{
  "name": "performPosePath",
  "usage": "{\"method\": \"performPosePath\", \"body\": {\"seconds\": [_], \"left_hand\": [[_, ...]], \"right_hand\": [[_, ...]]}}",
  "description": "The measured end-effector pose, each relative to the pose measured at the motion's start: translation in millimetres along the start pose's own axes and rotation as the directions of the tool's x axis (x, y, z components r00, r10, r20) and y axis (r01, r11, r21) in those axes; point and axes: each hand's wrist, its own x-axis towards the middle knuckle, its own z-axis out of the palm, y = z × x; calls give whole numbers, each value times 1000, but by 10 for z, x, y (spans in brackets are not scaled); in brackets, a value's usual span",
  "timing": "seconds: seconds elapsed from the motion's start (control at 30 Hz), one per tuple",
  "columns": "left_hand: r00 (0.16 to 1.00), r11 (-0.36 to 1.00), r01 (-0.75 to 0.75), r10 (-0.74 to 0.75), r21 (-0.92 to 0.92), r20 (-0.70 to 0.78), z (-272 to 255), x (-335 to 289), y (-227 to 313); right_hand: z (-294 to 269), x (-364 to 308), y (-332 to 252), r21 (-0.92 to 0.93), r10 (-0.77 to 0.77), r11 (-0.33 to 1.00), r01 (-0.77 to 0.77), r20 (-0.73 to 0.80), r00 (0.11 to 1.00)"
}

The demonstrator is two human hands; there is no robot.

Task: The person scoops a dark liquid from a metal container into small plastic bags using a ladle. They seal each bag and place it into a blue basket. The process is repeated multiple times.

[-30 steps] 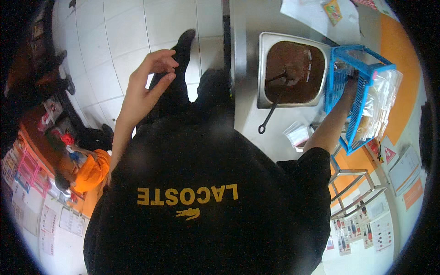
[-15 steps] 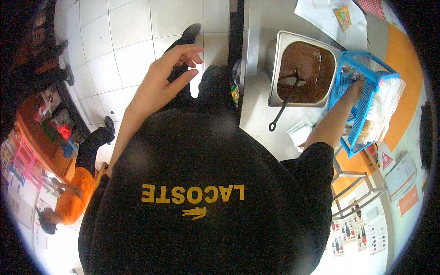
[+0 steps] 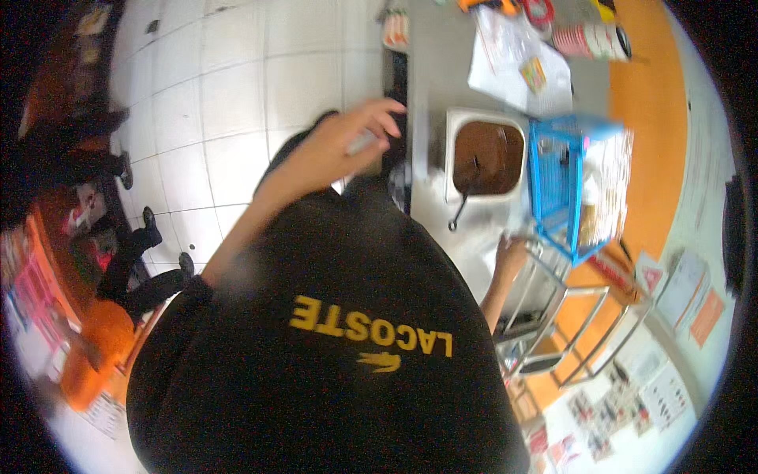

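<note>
My left hand is raised in front of my body beside the counter's edge, fingers loosely bent and apart, with nothing visibly held. My right hand is low over the steel counter, just by the near corner of a blue plastic basket. Something pale is at its fingertips, but blur hides whether they grip it. Beyond that hand, a rectangular steel pan holds a brown sauce. A dark-handled ladle rests in the sauce, its handle slanting over the pan's rim.
White papers with a small yellow packet lie beyond the pan. Stacked red-and-white cups lie at the far right. A metal rack stands on the near right. At far left is another person in orange.
My right hand has come out of the blue basket and moved nearer to me, beside its near corner. The left hand has shifted right toward the counter. The whole view has turned.
</note>
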Motion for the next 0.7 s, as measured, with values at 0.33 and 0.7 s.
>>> {"method": "performPosePath", "body": {"seconds": [0.33, 0.7], "left_hand": [[930, 953, -299, 303, -53, 207, 157, 374, 246], [959, 940, -280, 283, -193, -13, -273, 154, 260]], "right_hand": [[399, 873, -121, 18, 9, 1000, -9, -4, 1000], [-1638, 1365, -1299, 707, -314, 549, 446, -320, 894]]}}
